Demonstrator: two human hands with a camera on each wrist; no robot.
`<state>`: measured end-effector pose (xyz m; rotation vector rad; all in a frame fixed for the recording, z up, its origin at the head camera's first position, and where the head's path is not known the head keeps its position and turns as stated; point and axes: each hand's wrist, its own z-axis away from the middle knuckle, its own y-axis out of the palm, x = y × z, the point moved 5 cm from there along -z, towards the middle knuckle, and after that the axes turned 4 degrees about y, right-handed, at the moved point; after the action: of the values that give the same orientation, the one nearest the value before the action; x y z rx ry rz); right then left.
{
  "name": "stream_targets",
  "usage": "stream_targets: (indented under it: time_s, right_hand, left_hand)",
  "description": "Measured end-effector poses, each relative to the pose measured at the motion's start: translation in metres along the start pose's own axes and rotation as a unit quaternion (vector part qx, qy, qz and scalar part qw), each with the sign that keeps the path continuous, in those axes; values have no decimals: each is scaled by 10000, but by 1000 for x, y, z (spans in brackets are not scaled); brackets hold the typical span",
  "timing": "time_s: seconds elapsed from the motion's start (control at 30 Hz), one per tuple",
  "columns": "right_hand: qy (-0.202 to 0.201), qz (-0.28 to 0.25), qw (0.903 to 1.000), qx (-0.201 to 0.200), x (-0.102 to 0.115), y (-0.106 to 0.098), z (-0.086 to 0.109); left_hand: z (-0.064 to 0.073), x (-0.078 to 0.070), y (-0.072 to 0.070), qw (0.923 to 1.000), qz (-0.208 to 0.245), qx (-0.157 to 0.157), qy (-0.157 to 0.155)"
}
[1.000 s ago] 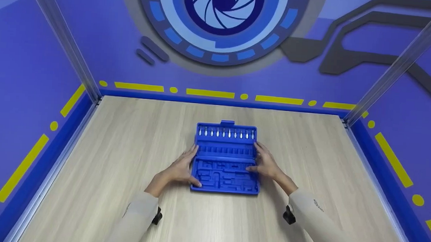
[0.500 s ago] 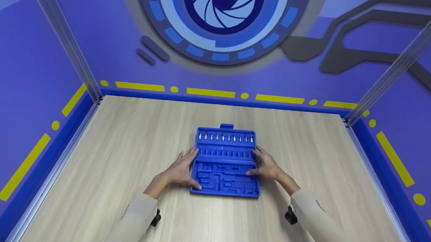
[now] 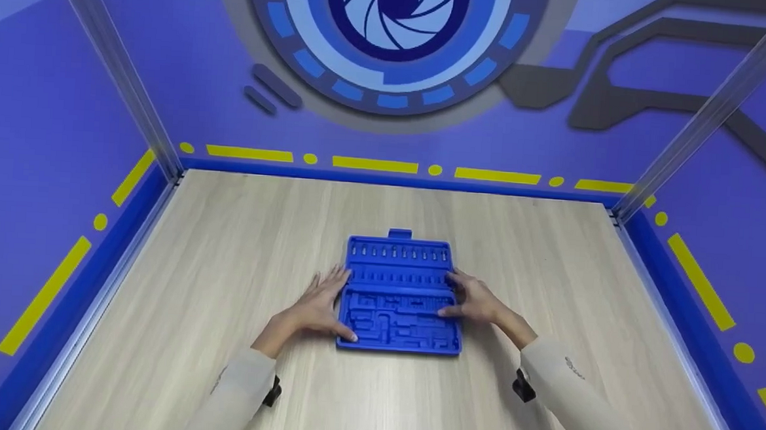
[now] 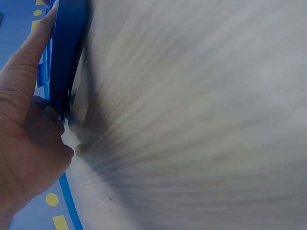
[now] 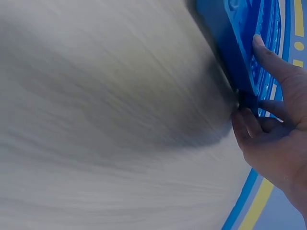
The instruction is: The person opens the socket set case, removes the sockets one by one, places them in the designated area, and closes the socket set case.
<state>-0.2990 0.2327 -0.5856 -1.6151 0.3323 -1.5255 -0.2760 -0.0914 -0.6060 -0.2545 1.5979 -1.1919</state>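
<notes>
A blue plastic tool case (image 3: pixel 399 348) lies unfolded near the middle of the table, its latch tab at the far edge. Small silver bits (image 3: pixel 394 252) stand in a row in the far half; moulded slots fill the near half. My left hand (image 3: pixel 319 307) grips the left side, thumb over the near-left rim. On the right side, my right hand (image 3: pixel 477 300) holds the case with its thumb inside the near half and fingers by the hinge. Both wrist views show fingers curled at the underside of the case (image 4: pixel 67 48), with a shadow gap to the table.
The pale wood-grain table (image 3: pixel 238 233) extends around the case. Blue printed panels (image 3: pixel 387 143) with yellow dashes wall off the back and sides, and metal posts (image 3: pixel 709 121) stand at the back corners.
Both hands have drawn the case a little toward me. Its far half looks shorter from above, tilting differently against the near half. The grip has stayed the same.
</notes>
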Motion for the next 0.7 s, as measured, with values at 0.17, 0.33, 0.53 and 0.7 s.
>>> stream_targets:
  time_s: [0.17,0.33,0.53,0.7]
  right_hand:
    - [-282,541,9981,79,1,0,6]
    - [-224,744,9968,166,-1,-2,14]
    - [-306,774,9961,289,-1,-1,24]
    - [-293,779,9959,356,-1,2,31]
  left_hand:
    - [8,3,0,9997,-251,13,51]
    - [15,4,-3,9991,-298,21,294]
    - [24,3,-7,9986,-95,124,510]
    - [29,1,-9,9980,57,232,579]
